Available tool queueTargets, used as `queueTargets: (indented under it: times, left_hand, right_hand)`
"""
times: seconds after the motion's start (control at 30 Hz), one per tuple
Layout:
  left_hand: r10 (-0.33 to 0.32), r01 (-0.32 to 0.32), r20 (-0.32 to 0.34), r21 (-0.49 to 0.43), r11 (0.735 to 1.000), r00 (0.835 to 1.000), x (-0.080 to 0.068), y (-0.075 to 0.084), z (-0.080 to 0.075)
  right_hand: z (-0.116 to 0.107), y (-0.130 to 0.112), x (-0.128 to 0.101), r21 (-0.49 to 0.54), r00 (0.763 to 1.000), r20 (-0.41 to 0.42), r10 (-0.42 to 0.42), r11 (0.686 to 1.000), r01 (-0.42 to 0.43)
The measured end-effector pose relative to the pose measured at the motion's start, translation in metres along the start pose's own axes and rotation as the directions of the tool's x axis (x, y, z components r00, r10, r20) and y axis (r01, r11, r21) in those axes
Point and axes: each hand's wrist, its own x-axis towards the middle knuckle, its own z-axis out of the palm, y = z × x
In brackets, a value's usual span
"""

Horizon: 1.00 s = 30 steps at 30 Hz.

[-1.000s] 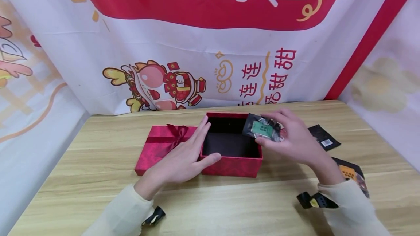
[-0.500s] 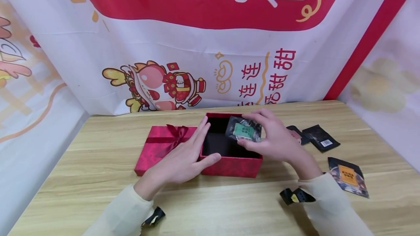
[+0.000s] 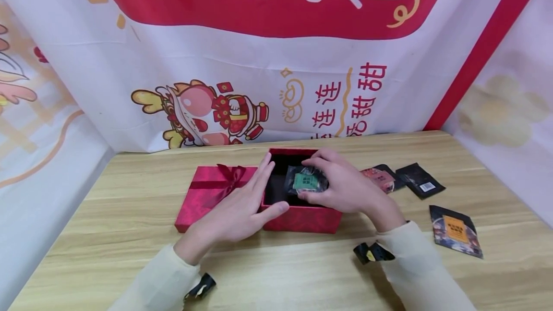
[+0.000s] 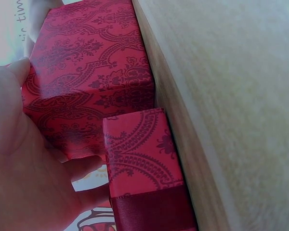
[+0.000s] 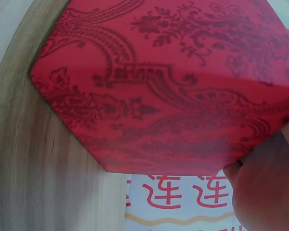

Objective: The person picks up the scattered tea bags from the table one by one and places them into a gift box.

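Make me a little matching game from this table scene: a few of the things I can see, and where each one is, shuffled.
Things:
1. green-label packet
2. lid with ribbon bow
3. orange-label packet
4. left hand

Places:
A. lying alone on the table, far right
B. held over the open red box
C. resting against the box's left wall
D. on the table, left of the box

Pairs: 1-B, 2-D, 3-A, 4-C

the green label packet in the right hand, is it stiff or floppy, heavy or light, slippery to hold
The green-label packet looks like a thin, glossy film sachet, so probably floppy and a bit slippery. The right hand holds it over the red box with just fingertips, suggesting it is light. Being flat, it seems unlikely to roll.
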Motion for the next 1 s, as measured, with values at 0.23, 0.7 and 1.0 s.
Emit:
queueTargets:
  times: [0.23, 0.7, 1.0]
  left_hand:
    - [0.011, -0.011, -0.002, -0.006, 1.000, 1.000, 0.0009, -0.0012, 0.0005]
    - [0.008, -0.008, -0.006, 0.002, 1.000, 1.000, 0.0002, -0.0005, 0.0006]
    - [0.011, -0.011, -0.004, 0.001, 1.000, 1.000, -0.0001, -0.0010, 0.0008]
  right_hand:
    - [0.0028, -0.0011, 0.0055, -0.060, 0.999, 0.048, 0.002, 0.998, 0.001]
    - [0.0069, -0.0057, 0.0077, -0.188, 0.996, 0.081, -0.022, 0.981, 0.037]
    - [0.0068, -0.0053, 0.0077, -0.200, 0.995, 0.101, -0.011, 0.979, 0.031]
